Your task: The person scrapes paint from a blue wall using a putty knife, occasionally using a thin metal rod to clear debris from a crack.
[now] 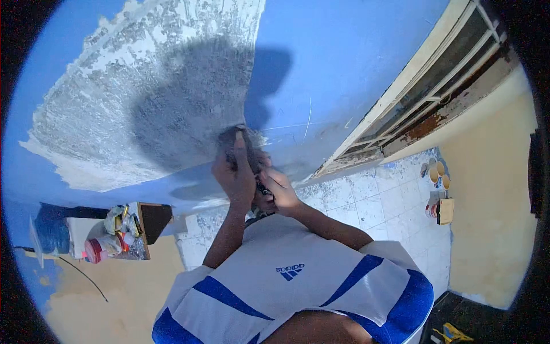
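Observation:
Both of my hands are on a dark, flat-fronted tool (252,150) that looks like a scraper. Its front end meets the wall at the lower corner of a bare grey-white patch (189,103) in the blue paint. My left hand (236,175) is closed around the front part, with the thumb stretched along its top. My right hand (281,192) is closed around the rear part, close to my shirt. Shadow and my fingers hide much of the tool, so its exact shape cannot be made out.
A barred window (424,86) with a worn frame is on the right. A shelf or box (154,223) with jars and packets stands at left. Cups (437,170) and a tin stand by the far wall on the tiled floor (369,209). A yellow object (452,332) lies lower right.

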`<state>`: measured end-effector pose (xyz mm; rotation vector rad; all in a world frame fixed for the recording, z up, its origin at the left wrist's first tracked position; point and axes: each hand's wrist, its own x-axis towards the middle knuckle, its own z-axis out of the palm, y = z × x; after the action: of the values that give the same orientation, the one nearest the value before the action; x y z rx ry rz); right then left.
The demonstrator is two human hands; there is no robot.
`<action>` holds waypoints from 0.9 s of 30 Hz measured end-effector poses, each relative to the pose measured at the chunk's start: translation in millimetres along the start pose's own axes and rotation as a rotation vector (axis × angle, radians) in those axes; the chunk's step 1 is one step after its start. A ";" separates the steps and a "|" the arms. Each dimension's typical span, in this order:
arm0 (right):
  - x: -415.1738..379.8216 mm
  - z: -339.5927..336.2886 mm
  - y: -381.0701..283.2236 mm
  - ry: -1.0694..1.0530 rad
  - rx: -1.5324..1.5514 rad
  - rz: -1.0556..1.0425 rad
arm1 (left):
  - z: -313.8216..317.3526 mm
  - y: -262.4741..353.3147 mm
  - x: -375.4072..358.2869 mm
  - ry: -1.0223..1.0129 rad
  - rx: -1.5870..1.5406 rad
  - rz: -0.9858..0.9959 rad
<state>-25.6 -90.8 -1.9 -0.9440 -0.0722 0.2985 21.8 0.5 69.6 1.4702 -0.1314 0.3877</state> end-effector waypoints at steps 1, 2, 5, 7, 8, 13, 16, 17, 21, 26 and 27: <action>-4.1 -10.4 11.2 0.040 -0.024 -0.002 | 1.4 -5.1 -4.2 -0.016 -0.005 -0.046; -5.8 -28.0 31.6 0.069 -0.171 -0.018 | 2.8 -10.3 -9.4 -0.031 -0.010 -0.097; -15.7 -33.0 35.2 0.110 -0.157 0.043 | 6.8 -15.0 -19.5 -0.057 0.012 -0.122; -19.3 -30.1 31.5 0.120 -0.025 0.083 | 6.4 -16.8 -19.4 -0.059 0.011 -0.115; -18.9 -28.7 30.4 0.119 0.001 0.076 | 5.8 -21.3 -19.6 -0.057 -0.004 -0.130; -4.6 -13.9 28.9 0.122 -0.152 -0.116 | 1.0 -24.4 -10.3 -0.010 0.158 0.068; 8.5 14.6 -37.7 -0.022 -0.067 -0.086 | 6.8 20.3 16.2 0.070 0.090 0.122; 7.6 30.1 -66.2 -0.097 0.019 -0.028 | 13.5 52.5 29.2 0.067 -0.021 0.094; 26.1 43.1 -82.4 -0.103 -0.042 -0.189 | 9.1 71.5 46.4 0.081 0.254 0.302; 16.4 -2.9 -11.7 -0.104 0.121 -0.045 | -1.7 1.0 18.5 -0.026 0.087 0.144; 14.1 -10.2 -4.9 -0.081 0.107 -0.035 | -0.3 -5.5 13.0 -0.035 0.070 0.099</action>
<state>-9.1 -97.5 -4.9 -0.8240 -0.1457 0.3048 35.8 2.8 68.6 1.5436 -0.2214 0.4507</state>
